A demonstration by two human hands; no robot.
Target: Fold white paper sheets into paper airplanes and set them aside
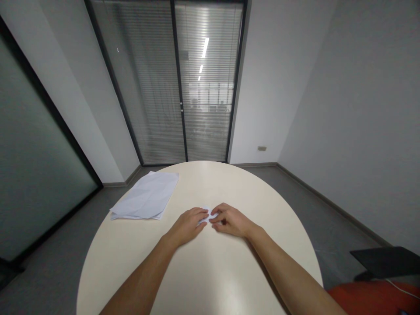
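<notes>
A small piece of white paper (pixel 205 214), seemingly folded, lies near the middle of the round table. Its outline is mostly covered by my fingers. My left hand (pixel 188 225) reaches it from the left, fingertips pressed on its left part. From the right, my right hand (pixel 232 221) has its fingers bent and closed on the paper's other side. The fingertips of both hands nearly meet over it. Beyond my left hand, a stack of white paper sheets (pixel 149 194) rests by the table's left edge, slightly creased and unevenly aligned.
The round cream table (pixel 203 271) spans the lower view. At lower right stand a red chair seat (pixel 370 298) and a black flat panel (pixel 387 260), with a white cable. Glass doors with blinds (pixel 210 127) stand behind the table, and walls rise on both sides.
</notes>
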